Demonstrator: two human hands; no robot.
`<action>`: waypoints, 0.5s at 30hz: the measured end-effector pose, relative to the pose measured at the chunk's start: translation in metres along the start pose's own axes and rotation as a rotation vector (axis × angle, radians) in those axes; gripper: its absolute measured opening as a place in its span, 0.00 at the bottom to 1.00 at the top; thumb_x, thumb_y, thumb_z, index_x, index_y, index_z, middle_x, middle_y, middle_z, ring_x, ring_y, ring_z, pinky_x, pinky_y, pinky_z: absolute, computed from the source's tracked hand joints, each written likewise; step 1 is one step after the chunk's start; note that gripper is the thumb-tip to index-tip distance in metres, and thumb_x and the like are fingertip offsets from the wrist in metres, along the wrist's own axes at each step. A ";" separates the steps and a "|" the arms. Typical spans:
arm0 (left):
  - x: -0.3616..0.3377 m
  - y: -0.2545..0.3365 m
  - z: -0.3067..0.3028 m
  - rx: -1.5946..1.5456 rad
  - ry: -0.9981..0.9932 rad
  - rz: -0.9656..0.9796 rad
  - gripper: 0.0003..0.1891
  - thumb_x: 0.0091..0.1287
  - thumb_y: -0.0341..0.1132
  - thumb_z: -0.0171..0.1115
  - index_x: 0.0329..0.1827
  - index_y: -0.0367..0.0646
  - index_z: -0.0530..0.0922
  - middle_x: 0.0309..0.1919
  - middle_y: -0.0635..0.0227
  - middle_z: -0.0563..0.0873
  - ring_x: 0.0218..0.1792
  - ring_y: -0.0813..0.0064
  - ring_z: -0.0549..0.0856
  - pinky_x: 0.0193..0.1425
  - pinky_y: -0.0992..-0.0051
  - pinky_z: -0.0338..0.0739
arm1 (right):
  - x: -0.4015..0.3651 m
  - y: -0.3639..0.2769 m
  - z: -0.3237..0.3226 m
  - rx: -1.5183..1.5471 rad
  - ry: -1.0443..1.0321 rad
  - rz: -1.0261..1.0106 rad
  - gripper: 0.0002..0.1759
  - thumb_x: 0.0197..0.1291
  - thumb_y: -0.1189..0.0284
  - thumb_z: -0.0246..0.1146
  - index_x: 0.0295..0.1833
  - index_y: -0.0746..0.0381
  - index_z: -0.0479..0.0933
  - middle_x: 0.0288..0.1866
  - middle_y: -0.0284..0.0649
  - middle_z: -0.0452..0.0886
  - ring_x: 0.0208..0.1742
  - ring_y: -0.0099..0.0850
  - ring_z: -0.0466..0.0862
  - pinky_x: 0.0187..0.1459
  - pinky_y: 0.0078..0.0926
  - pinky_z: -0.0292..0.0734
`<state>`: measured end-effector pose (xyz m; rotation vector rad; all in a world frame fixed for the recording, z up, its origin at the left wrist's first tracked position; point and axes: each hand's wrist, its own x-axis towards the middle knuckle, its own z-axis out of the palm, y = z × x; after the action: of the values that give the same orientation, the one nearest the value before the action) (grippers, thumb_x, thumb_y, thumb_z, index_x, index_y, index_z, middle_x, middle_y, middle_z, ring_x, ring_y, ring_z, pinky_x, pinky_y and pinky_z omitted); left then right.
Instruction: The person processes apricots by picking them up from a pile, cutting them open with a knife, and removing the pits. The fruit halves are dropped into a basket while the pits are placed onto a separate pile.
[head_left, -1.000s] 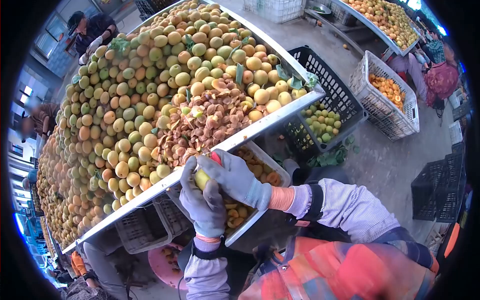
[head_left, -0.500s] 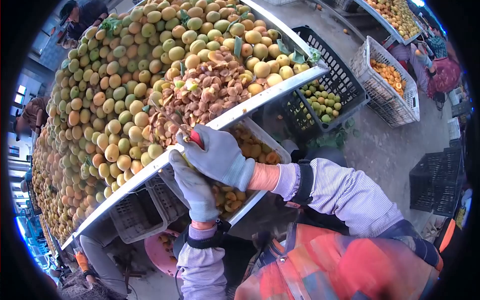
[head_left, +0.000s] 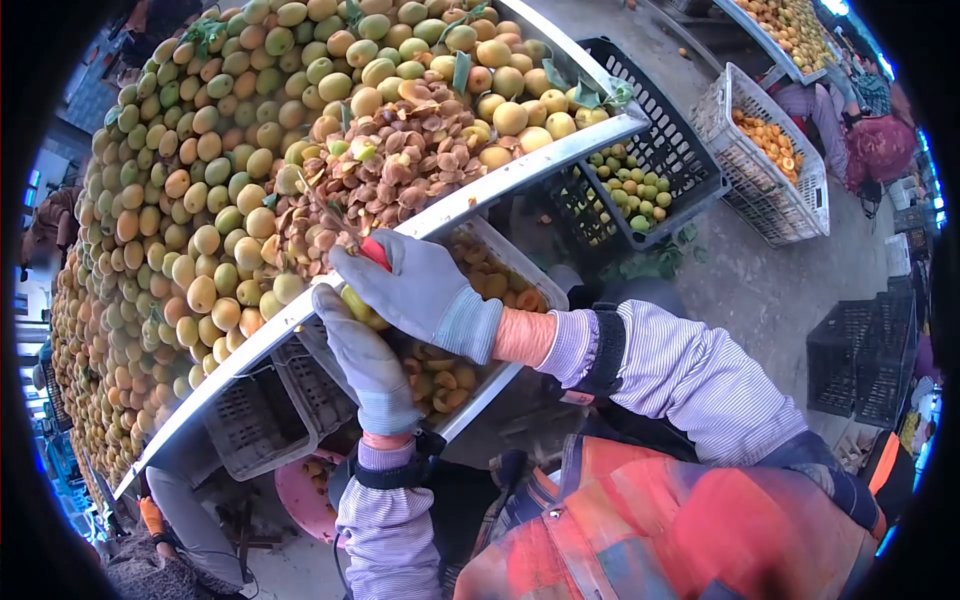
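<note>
My right hand [head_left: 415, 290], in a grey glove, is closed around the red handle of a knife [head_left: 376, 252]. The thin blade points up and left over the table's metal rim. Just below it, my left hand [head_left: 362, 350], also gloved, grips a yellow-green apricot [head_left: 362, 310], partly hidden by both hands. Beyond the rim lies a heap of brown apricot pits [head_left: 410, 165], surrounded by many whole apricots [head_left: 205, 240]. Beneath my hands, a crate [head_left: 545, 285] under the table edge holds cut apricot halves [head_left: 440, 385].
A black crate [head_left: 705, 165] with small green fruit stands beside the table corner. Farther right is a white crate [head_left: 715, 125] of orange halves. Under the table are a grey crate [head_left: 250, 430] and a pink basin [head_left: 305, 500]. Other people work at the left and upper right.
The view has shifted slightly, so the table and crates sit a little lower-left or higher. The apricot shows more between my hands; the knife stays in my right hand.
</note>
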<state>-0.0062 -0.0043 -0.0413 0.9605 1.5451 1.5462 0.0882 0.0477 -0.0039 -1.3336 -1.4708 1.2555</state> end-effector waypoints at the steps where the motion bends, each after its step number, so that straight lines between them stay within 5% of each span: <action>1: 0.001 -0.008 -0.006 0.002 -0.002 -0.003 0.34 0.72 0.58 0.42 0.70 0.40 0.58 0.63 0.60 0.70 0.63 0.68 0.71 0.65 0.69 0.67 | -0.002 0.000 -0.001 0.001 0.001 0.004 0.26 0.59 0.48 0.60 0.29 0.63 0.72 0.20 0.44 0.73 0.23 0.37 0.75 0.31 0.31 0.72; 3: 0.004 -0.017 -0.015 0.616 -0.096 0.337 0.35 0.73 0.57 0.37 0.71 0.36 0.55 0.66 0.57 0.66 0.66 0.68 0.66 0.69 0.69 0.62 | -0.004 -0.003 -0.005 0.040 -0.005 0.033 0.27 0.57 0.48 0.62 0.29 0.64 0.72 0.21 0.44 0.73 0.25 0.33 0.75 0.33 0.29 0.73; 6: -0.001 -0.001 0.000 0.199 -0.089 0.253 0.34 0.74 0.56 0.36 0.69 0.33 0.58 0.62 0.55 0.70 0.63 0.70 0.69 0.67 0.72 0.63 | -0.008 -0.007 -0.006 0.043 0.011 0.065 0.26 0.56 0.49 0.63 0.30 0.65 0.73 0.22 0.42 0.74 0.26 0.30 0.74 0.34 0.28 0.73; 7: -0.001 0.009 -0.001 0.198 -0.093 0.252 0.34 0.74 0.56 0.36 0.69 0.33 0.58 0.62 0.55 0.70 0.63 0.70 0.69 0.67 0.72 0.63 | -0.008 -0.008 -0.007 0.042 0.015 0.067 0.26 0.56 0.49 0.63 0.30 0.65 0.73 0.22 0.42 0.74 0.26 0.30 0.74 0.34 0.28 0.73; 9: 0.000 0.026 -0.007 0.448 -0.214 0.309 0.24 0.76 0.45 0.36 0.58 0.31 0.66 0.46 0.52 0.78 0.50 0.64 0.78 0.58 0.71 0.69 | -0.006 -0.009 -0.006 0.124 0.019 0.083 0.24 0.56 0.52 0.64 0.31 0.65 0.74 0.23 0.40 0.75 0.26 0.27 0.72 0.35 0.27 0.73; 11: -0.001 0.036 0.002 0.364 -0.179 0.156 0.25 0.74 0.47 0.40 0.60 0.34 0.67 0.47 0.52 0.80 0.49 0.62 0.81 0.57 0.70 0.72 | 0.002 -0.005 -0.002 0.301 -0.006 0.122 0.22 0.57 0.54 0.64 0.32 0.65 0.74 0.23 0.37 0.75 0.27 0.23 0.72 0.34 0.25 0.73; 13: -0.004 0.045 0.018 0.464 -0.085 0.401 0.26 0.73 0.51 0.41 0.59 0.35 0.70 0.48 0.50 0.81 0.51 0.61 0.81 0.54 0.69 0.73 | 0.011 -0.003 -0.003 0.388 0.016 0.163 0.22 0.57 0.55 0.64 0.33 0.66 0.74 0.24 0.35 0.76 0.28 0.20 0.72 0.33 0.23 0.72; 15: -0.003 0.041 0.016 0.477 -0.085 0.434 0.28 0.72 0.54 0.41 0.57 0.35 0.70 0.47 0.49 0.81 0.47 0.60 0.82 0.50 0.68 0.75 | 0.005 -0.005 -0.003 0.456 0.002 0.149 0.22 0.57 0.54 0.64 0.33 0.66 0.74 0.24 0.35 0.76 0.28 0.19 0.72 0.32 0.22 0.72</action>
<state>0.0093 0.0001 -0.0009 1.6993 1.7626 1.4089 0.0889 0.0534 0.0012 -1.1454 -1.0124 1.5702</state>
